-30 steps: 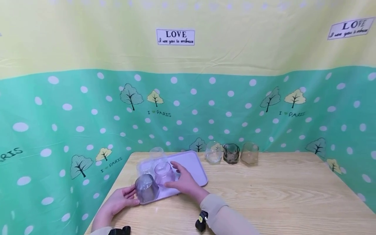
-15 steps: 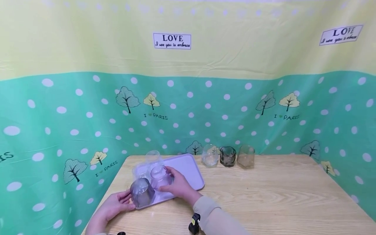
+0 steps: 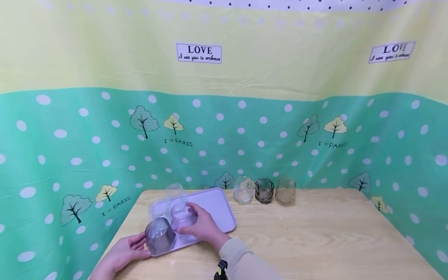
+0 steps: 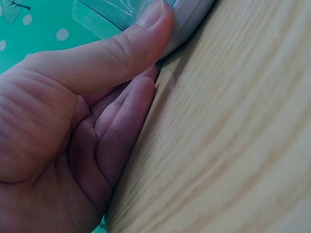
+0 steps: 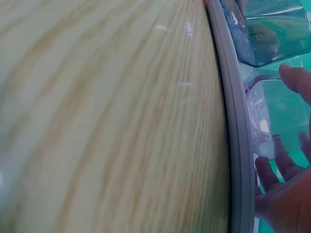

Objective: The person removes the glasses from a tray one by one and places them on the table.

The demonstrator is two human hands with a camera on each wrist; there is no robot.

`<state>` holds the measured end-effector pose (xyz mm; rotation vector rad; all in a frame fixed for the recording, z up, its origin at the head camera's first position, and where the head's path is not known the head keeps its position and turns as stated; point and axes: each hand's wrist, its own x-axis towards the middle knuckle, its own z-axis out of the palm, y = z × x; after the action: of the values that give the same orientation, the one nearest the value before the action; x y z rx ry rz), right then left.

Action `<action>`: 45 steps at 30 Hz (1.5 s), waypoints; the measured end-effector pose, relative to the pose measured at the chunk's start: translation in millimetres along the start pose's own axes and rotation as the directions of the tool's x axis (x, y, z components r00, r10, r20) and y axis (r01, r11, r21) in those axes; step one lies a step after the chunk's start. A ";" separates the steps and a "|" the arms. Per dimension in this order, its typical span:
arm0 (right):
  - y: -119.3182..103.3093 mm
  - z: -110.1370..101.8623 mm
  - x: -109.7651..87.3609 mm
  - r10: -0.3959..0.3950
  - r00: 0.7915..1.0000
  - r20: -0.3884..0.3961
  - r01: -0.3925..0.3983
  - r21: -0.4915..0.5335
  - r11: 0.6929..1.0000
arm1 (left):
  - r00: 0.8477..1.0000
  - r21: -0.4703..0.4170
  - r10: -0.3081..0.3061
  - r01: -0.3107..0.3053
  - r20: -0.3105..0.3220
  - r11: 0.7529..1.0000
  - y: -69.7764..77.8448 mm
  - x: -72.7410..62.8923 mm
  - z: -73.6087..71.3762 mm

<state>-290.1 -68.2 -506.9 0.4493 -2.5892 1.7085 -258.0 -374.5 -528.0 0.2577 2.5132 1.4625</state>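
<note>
A lilac tray [image 3: 215, 208] lies on the left part of the table with several glasses standing on its left half. At its near left corner is a grey-tinted glass [image 3: 161, 239], upside down. My left hand [image 3: 124, 251] holds that corner, its thumb [image 4: 141, 34] over the tray's edge beside the glass and the other fingers partly hidden. My right hand [image 3: 204, 228] reaches round a pink-tinted glass [image 3: 180, 222] from the right, thumb low at the near side and fingers near its upper rim. Behind these stand two clear glasses, one [image 3: 175, 191] farther back and one [image 3: 158, 210] farther left.
Three more glasses stand in a row near the table's back edge: a clear one [image 3: 243, 190], a dark grey one [image 3: 264, 191] and an amber one [image 3: 286, 191]. A green and yellow printed curtain [image 3: 224, 128] surrounds the wooden table [image 3: 315, 241].
My right hand's fingers have come closer round the pink-tinted glass. My left hand stays at the tray corner. The head view has tilted up and turned slightly right.
</note>
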 end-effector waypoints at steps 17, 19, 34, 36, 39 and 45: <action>-2.8 2.5 0.2 0.039 0.999 -0.036 -0.041 -0.057 0.998 | 0.992 -0.071 0.004 0.004 0.125 0.997 -7.3 8.2 -6.4; -3.3 3.1 0.3 0.044 0.998 -0.043 -0.047 -0.065 0.997 | 0.992 -0.082 0.010 0.001 0.128 0.997 -7.5 8.2 -6.9; 1.5 6.9 -2.1 0.049 0.996 -0.079 -0.053 -0.054 0.997 | 0.989 -0.111 0.035 -0.020 0.142 0.994 -11.6 6.3 -5.7; 2.0 6.3 -2.6 0.041 0.996 -0.081 -0.044 -0.031 0.999 | 0.989 -0.111 0.040 -0.024 0.139 0.994 -11.4 5.7 -5.2; 2.2 7.7 -6.9 0.043 0.996 -0.082 -0.042 0.009 0.999 | 0.990 -0.118 0.031 -0.015 0.139 0.993 -12.5 0.9 -4.8; 2.3 3.2 -6.8 0.046 0.994 -0.101 -0.041 0.049 0.998 | 0.998 -0.077 0.028 -0.023 0.062 0.997 -5.9 -0.7 -1.0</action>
<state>-283.6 -68.7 -511.3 0.2996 -2.5108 1.7591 -257.9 -378.4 -532.7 0.3182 2.4080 1.5314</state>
